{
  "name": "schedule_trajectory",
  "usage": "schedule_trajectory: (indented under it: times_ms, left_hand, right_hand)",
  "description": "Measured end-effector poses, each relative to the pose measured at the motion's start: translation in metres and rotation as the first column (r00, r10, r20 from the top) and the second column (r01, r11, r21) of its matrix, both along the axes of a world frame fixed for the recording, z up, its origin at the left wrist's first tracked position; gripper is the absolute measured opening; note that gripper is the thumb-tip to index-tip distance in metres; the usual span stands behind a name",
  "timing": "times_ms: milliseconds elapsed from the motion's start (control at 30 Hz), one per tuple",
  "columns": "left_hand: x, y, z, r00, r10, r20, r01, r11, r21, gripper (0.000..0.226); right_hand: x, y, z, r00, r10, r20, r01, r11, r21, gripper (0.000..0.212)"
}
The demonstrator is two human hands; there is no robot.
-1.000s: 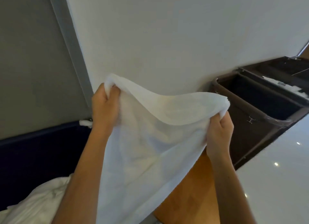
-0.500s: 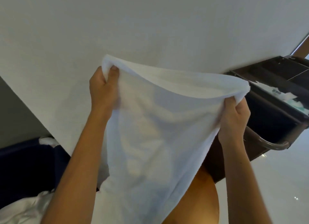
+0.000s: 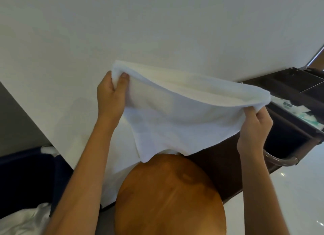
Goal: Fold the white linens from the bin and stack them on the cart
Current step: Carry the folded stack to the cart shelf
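A white towel point(image 3: 184, 115) hangs doubled over in the air in front of the white wall. My left hand point(image 3: 110, 96) grips its upper left corner and my right hand point(image 3: 254, 127) grips its upper right corner, both raised at about chest height. The towel's lower edge ends just above a round wooden tabletop point(image 3: 168, 199). The dark brown cart point(image 3: 289, 134) stands to the right, behind my right hand. The dark blue bin point(image 3: 26, 178) sits at the lower left with more white linen point(image 3: 24, 220) inside.
The cart has a curved metal handle point(image 3: 280, 160) facing me and papers or packets point(image 3: 298, 110) in an upper compartment. A glossy white floor point(image 3: 289, 199) lies to the right. The white wall point(image 3: 157, 24) fills the upper view.
Both hands have spread farther apart and the towel is stretched wider. Its hanging part now looks shorter, ending above the wooden tabletop. The view has shifted toward the cart.
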State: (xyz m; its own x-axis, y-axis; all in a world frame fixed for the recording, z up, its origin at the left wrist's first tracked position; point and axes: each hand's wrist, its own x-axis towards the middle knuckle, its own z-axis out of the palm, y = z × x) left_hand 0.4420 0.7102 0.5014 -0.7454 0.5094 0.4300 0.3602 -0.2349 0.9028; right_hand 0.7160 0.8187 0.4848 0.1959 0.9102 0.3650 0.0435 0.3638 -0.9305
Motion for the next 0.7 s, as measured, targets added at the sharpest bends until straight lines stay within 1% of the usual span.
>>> schedule_trajectory:
  times_ms: [167,267,367,433,533,600,700]
  left_hand:
    - [0.03,-0.02,-0.037,0.997,-0.015,0.073,0.021,0.996,-0.089,0.008]
    - [0.049,-0.034,-0.068,0.991,-0.03,0.134,0.051,0.987,-0.155,0.016]
    - [0.07,-0.048,-0.1,0.979,-0.027,0.201,0.072,0.973,-0.221,0.029]
    - [0.084,-0.059,-0.123,0.97,-0.02,0.242,0.086,0.961,-0.264,0.033]
    - [0.106,-0.081,-0.16,0.953,0.013,0.302,0.1,0.93,-0.354,0.036]
    - [0.121,-0.098,-0.185,0.94,0.04,0.338,0.108,0.906,-0.409,0.034]
    - [0.145,-0.12,-0.214,0.933,0.081,0.351,0.111,0.863,-0.493,0.023]
  right_hand:
    - [0.025,-0.017,-0.033,1.0,0.03,-0.002,-0.03,0.993,-0.116,0.018]
    - [0.041,-0.028,-0.056,0.999,0.037,0.01,-0.035,0.98,-0.197,0.021]
    - [0.058,-0.038,-0.083,0.998,0.02,0.056,-0.004,0.96,-0.281,0.026]
    - [0.07,-0.048,-0.102,0.996,0.012,0.086,0.017,0.943,-0.333,0.024]
    - [0.091,-0.066,-0.129,0.99,0.041,0.132,0.018,0.908,-0.418,0.022]
    - [0.107,-0.078,-0.151,0.984,0.06,0.165,0.028,0.873,-0.486,0.022]
    - [0.125,-0.096,-0.181,0.97,0.092,0.226,0.056,0.818,-0.572,0.022]
